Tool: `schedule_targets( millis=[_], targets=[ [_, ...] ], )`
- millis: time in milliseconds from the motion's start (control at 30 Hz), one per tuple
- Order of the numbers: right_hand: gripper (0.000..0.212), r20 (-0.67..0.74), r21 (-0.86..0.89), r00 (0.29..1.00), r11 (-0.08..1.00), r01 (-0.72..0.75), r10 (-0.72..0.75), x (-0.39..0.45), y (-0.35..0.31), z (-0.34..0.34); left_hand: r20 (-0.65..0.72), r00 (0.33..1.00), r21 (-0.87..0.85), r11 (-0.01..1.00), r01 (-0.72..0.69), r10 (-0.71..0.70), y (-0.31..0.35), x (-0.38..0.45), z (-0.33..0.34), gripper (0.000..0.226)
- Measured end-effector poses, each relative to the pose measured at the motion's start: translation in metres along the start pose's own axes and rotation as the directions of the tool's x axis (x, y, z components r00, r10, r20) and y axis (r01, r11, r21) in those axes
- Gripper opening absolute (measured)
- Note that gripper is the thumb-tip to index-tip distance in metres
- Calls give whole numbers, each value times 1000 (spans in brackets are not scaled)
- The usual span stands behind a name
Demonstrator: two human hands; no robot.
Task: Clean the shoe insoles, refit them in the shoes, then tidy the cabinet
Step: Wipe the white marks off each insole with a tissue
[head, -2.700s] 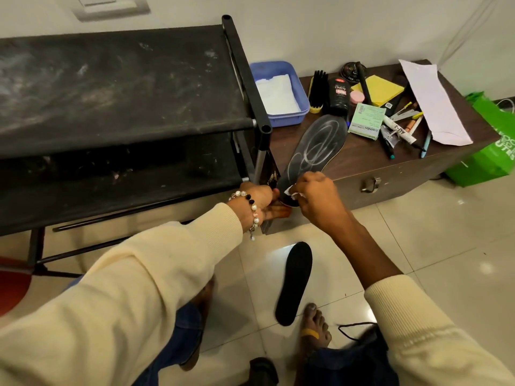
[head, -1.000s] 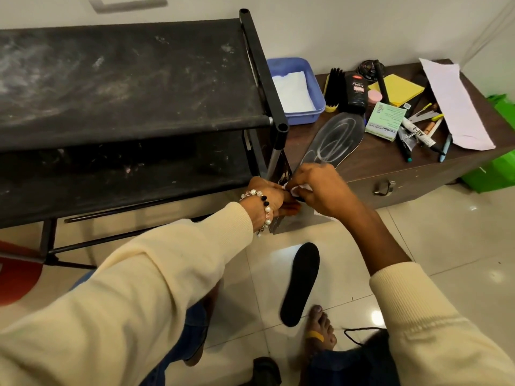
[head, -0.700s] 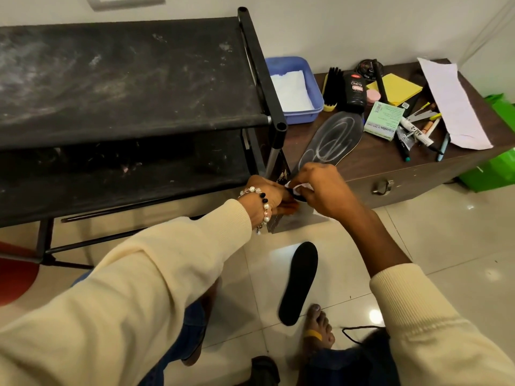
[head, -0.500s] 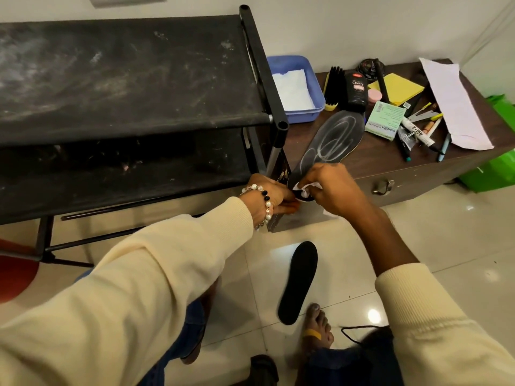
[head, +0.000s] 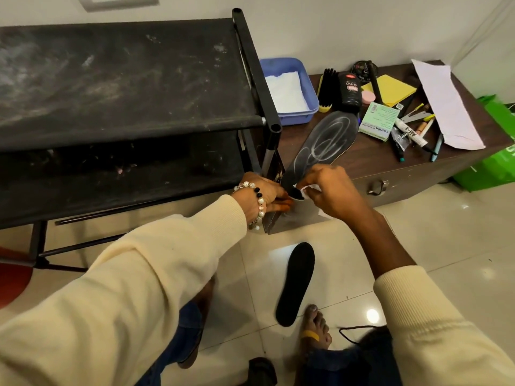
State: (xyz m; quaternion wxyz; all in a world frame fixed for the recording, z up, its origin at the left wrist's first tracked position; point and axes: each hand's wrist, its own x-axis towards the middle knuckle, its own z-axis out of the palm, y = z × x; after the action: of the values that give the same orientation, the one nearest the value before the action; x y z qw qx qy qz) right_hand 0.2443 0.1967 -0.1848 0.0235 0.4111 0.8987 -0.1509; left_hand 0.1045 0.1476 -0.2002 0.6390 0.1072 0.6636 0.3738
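R hand [head: 331, 193] slid back to insole [head: 323, 143] heel | pinching wipe [head: 308, 190] | L hand [head: 267, 195] grips heel edge

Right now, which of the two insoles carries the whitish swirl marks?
The insole on the cabinet top, its heel held by the left hand and wiped by the right hand. The insole on the floor is plain black and untouched.

Dark insole [head: 323, 143] streaked with white swirls, flat on the brown cabinet top [head: 370, 160], heel overhanging the edge, second black insole [head: 296, 282] on the floor tiles
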Motion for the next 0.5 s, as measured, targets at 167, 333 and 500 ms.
schedule_targets(
  millis=[167,333,500],
  targets=[
    [23,60,75,998,997,-5,0,-5,10,-5,1,1000,13,1000,5,-5,0,-1,-1,24],
    [25,-83,10,988,992,-127,128,6,8,8,-2,1000,31,1000,3,-3,1,1,1,24],
    [26,5,-25,998,998,59,-58,4,3,4,0,1000,45,999,0,0,1,-3,3,25]
  ],
)
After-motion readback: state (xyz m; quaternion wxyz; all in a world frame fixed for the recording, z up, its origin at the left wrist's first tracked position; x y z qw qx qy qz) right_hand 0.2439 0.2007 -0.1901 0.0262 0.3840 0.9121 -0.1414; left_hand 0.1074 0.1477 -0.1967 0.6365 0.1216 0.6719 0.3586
